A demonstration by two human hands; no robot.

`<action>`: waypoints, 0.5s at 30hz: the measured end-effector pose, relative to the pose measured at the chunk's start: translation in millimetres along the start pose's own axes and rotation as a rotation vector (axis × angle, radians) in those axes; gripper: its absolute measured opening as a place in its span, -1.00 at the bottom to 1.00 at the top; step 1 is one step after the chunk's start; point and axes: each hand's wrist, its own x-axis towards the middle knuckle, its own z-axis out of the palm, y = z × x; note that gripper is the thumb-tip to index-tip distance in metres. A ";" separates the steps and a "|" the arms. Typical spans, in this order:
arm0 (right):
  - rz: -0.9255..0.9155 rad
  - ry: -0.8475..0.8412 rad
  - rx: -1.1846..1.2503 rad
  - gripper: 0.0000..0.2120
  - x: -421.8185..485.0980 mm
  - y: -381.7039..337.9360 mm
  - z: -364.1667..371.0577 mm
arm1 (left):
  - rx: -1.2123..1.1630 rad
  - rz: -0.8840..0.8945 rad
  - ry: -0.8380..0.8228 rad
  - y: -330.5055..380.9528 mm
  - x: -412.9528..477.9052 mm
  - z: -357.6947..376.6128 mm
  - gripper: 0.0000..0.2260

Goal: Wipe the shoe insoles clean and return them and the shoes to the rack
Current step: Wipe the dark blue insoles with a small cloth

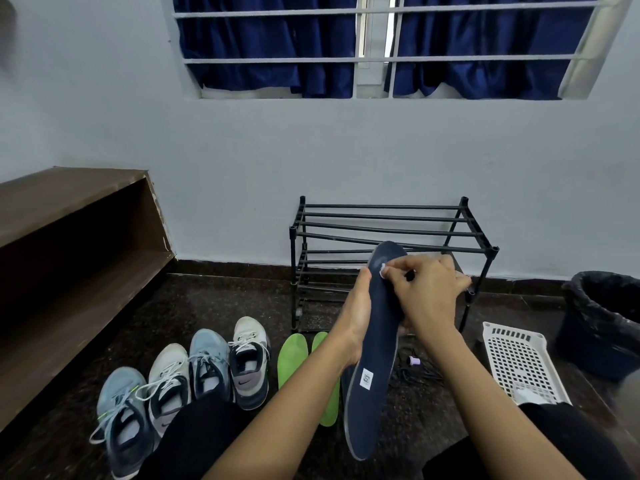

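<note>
Left hand (356, 317) gripping navy insole (379, 341), right hand (427, 292) pinching white wipe (383, 270) against its toe

- Wall (242, 150): plain pale blue-grey paint, meeting a second wall at a corner on the left.
- Window (372, 77): set high in a recess of the wall and crossed by pale horizontal bars (277, 60).
- Curtains (270, 36): dark blue, drawn behind the bars; a narrow gap at the middle admits a strip of daylight.
- Skirting (235, 266): dark band along the foot of the wall.
- Floor (214, 299): dark speckled stone, faintly glossy.
- Wooden shelf unit (69, 209): brown and low, along the left wall, open side facing the room; its front edge is chipped.
- Bin (602, 323): dark, lined with a black bag, at far right.
- Basket (519, 362): white, perforated, on the floor near the bin.
</note>
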 end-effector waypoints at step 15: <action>0.008 0.025 0.023 -0.98 5.9 1.0 -11.1 | -0.005 -0.033 -0.056 -4.3 0.6 8.7 -0.46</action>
